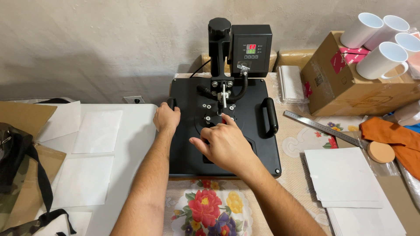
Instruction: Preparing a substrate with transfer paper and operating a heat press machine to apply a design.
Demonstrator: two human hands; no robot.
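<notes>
**Both hands on the black heat press**

While the black heat press (pixel 227 126) sits in the middle of the frame on a table with a lace cloth (pixel 302 144), both hands are on its flat top plate. The left hand (pixel 166 119) is at the plate's left edge, and its fingers are curled closed around the left side handle (pixel 171 103). The right hand (pixel 225 144) rests on the centre of the plate, fingers loosely apart and holding nothing; the index fingertip (pixel 226 118) points up and touches the foot of the lever post. The right side handle (pixel 271 116) is free, well apart from both hands. A control box (pixel 250 49) stands behind at upper centre. White mugs (pixel 380 43) lie on a cardboard box (pixel 350 83) at upper right, and a metal ruler (pixel 321 127) lies to the right of the press.
</notes>
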